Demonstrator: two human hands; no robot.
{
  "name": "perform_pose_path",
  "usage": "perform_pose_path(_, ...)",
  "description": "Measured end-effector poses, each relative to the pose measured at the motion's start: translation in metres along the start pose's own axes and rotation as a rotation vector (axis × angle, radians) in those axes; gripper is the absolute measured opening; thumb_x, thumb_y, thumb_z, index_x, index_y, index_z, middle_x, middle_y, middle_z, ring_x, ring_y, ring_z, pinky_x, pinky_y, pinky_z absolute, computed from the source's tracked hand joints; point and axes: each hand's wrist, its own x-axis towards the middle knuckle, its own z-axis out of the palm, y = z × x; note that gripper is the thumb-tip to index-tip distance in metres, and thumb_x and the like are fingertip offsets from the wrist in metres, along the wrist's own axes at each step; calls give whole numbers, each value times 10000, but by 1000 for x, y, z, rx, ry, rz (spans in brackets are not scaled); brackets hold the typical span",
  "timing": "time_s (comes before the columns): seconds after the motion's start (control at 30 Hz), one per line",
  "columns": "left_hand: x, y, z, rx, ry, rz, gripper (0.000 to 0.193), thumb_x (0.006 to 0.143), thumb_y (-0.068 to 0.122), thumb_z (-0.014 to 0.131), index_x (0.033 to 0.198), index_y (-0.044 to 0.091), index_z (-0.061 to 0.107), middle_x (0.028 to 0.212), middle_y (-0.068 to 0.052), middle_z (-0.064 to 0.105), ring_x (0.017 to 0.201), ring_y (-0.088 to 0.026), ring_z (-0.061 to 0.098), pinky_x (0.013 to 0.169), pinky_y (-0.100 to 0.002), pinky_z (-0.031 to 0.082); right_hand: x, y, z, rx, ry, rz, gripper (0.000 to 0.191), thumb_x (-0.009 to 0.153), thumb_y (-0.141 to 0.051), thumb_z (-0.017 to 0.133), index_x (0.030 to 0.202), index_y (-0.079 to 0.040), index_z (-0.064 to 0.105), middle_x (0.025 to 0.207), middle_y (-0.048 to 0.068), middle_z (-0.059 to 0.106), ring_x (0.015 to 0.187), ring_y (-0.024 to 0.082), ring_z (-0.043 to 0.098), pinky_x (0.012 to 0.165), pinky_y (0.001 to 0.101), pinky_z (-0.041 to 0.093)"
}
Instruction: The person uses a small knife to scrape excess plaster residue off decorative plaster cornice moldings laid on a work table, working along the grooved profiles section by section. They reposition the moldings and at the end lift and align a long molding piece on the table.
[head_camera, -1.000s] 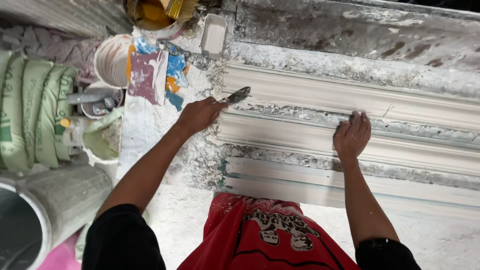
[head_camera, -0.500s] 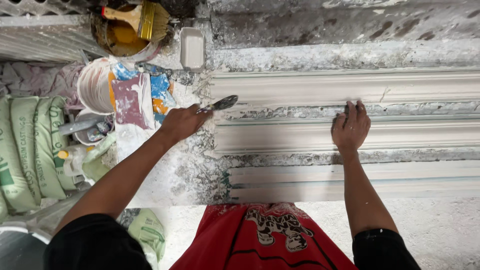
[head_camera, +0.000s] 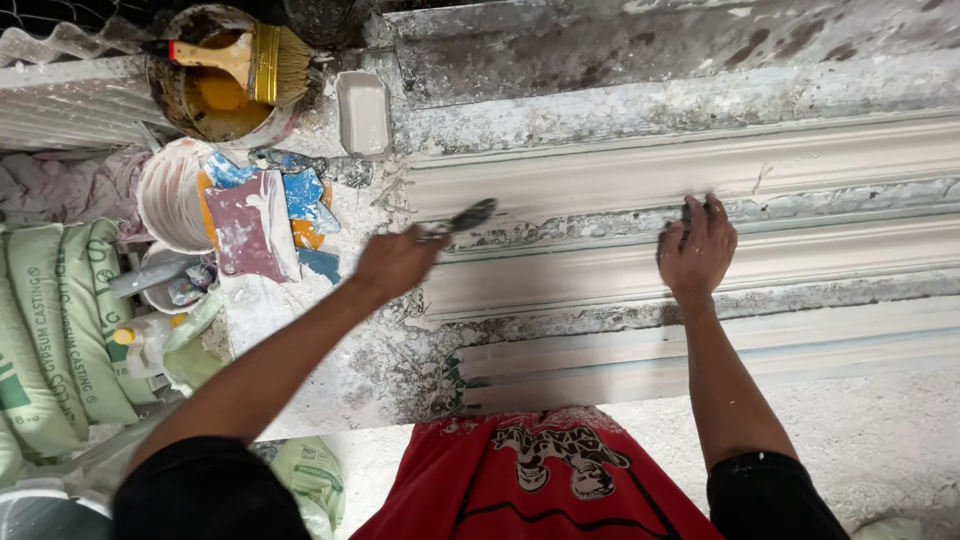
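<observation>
Left hand (head_camera: 398, 262) fingers pinch a scraper (head_camera: 462, 219), blade pointing up-right onto the long plaster moulding (head_camera: 620, 180) lying crosswise; right hand (head_camera: 697, 248) fingers pressed flat on it.

A rough workbench (head_camera: 600, 75), grey and crusted with dried white plaster, runs right across the view. Lying lengthwise on it are long white plaster mouldings (head_camera: 820, 165), set side by side in ridged strips, with crumbly grey seams between them. At the bench's left end sits a dirty bucket (head_camera: 190, 110) with yellow liquid and a wide brush (head_camera: 250, 60) resting across it. Just beside that, a small white rectangular tub (head_camera: 363, 112). Below the bucket, a white pail (head_camera: 165, 200) on its side, touching a heap of plaster-smeared plastic scrapers (head_camera: 260, 215) in pink, blue and orange. Loose white powder (head_camera: 250, 310) covers the surface below them.
</observation>
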Motion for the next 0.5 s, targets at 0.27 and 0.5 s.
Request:
perform_pose_path(0.27, 13, 12, 12, -7, 170, 81, 340, 958, 225, 585, 1282, 239, 686, 965, -173, 705, 526, -238, 675, 425, -417, 540, -1, -2, 1, -20, 17, -8, 414, 1020, -206, 570, 1406, -70, 627, 1495, 190, 531, 1329, 375, 523, 1146, 520, 353)
perform_pose_path(0.5, 24, 18, 15, -36, 148, 86, 354, 1002, 218, 555, 1333, 230, 679, 874, -169, 704, 558, -264, 672, 447, -421, 548, -2, -2, 2, -18, 24, -8, 417, 1017, -200, 588, 1410, -65, 632, 1497, 186, 528, 1308, 376, 525, 1147, 515, 359)
